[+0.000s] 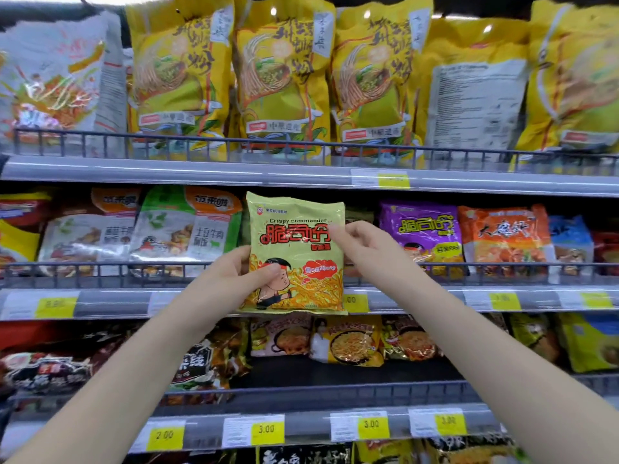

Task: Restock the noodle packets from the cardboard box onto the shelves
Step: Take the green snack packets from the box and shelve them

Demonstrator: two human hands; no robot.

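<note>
A pale yellow "Crispy commander" noodle packet is held upright in front of the middle shelf. My left hand grips its lower left side, thumb across the front. My right hand pinches its right edge near the top. Behind the packet there is a gap in the shelf row, between a green and white packet and a purple packet of the same brand. The cardboard box is out of view.
Large yellow noodle bags fill the top shelf behind a wire rail. Orange and blue packets stand right of the purple one. The lower shelf holds dark and yellow packets, with a bare dark stretch in its middle. Yellow price tags line the shelf edges.
</note>
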